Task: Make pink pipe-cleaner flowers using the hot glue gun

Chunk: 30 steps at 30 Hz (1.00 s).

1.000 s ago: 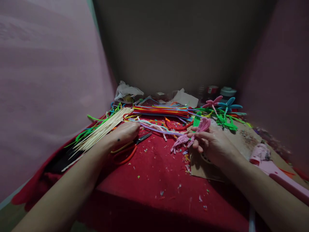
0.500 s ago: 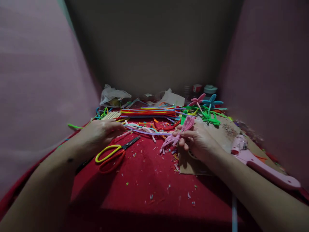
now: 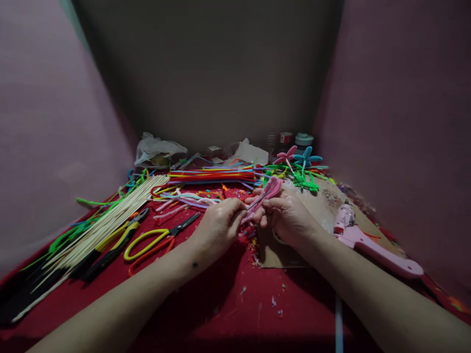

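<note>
Both my hands meet over the middle of the red cloth (image 3: pixel 221 284). My right hand (image 3: pixel 285 215) is closed around a pink pipe-cleaner piece (image 3: pixel 270 188) whose looped top sticks up above my fingers. My left hand (image 3: pixel 217 228) pinches the lower end of that same pink piece, fingers closed. Yellow-and-red-handled scissors (image 3: pixel 154 241) lie just left of my left hand, blades pointing toward it.
A bundle of wooden skewers (image 3: pixel 99 228) and dark pliers (image 3: pixel 117 242) lie at the left. Coloured pipe cleaners (image 3: pixel 211 175) are piled behind. Pipe-cleaner flowers (image 3: pixel 298 159) stand at the back right. A pink glue gun (image 3: pixel 364 240) rests on cardboard (image 3: pixel 275 252) at the right.
My left hand left the skewers at the left and came across to the pink piece held in my right hand. The view shifted, bringing the pliers and skewers into sight.
</note>
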Available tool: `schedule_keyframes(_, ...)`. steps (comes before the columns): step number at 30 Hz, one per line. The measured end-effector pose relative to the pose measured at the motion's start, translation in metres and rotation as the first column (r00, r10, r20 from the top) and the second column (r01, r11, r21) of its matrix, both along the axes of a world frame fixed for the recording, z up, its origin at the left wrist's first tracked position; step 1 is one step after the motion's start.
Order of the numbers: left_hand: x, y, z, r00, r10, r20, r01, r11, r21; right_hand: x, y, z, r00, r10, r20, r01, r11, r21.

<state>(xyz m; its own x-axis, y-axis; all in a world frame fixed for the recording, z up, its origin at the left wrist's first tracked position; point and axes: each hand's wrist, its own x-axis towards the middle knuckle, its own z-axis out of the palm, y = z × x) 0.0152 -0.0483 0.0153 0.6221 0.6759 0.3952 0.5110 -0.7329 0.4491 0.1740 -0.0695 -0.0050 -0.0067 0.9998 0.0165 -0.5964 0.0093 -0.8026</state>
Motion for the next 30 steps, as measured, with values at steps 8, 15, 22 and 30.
schedule_keyframes(8, -0.0014, 0.0026, -0.0062, 1.000, -0.003, -0.009, 0.004, 0.999, 0.046, 0.0000, 0.0023, -0.0024, 0.999, 0.017, -0.035, -0.017, 1.000, 0.011)
schedule_keyframes(15, -0.0038, 0.0029, -0.0069, 1.000, 0.011, 0.020, -0.010, 0.999, -0.047, 0.0006, 0.0011, -0.0021, 1.000, 0.016, 0.000, -0.016, 1.000, 0.021)
schedule_keyframes(22, -0.0036, 0.0073, -0.0103, 1.000, 0.001, 0.019, 0.001, 0.993, -0.119, -0.0008, 0.0003, 0.0006, 1.000, -0.017, 0.019, 0.017, 1.000, 0.006)
schedule_keyframes(30, 0.0012, -0.0002, -0.0053, 0.999, 0.030, 0.013, -0.021, 0.894, -0.448, -0.0008, 0.0027, -0.0060, 0.998, -0.046, 0.038, 0.044, 0.998, 0.048)
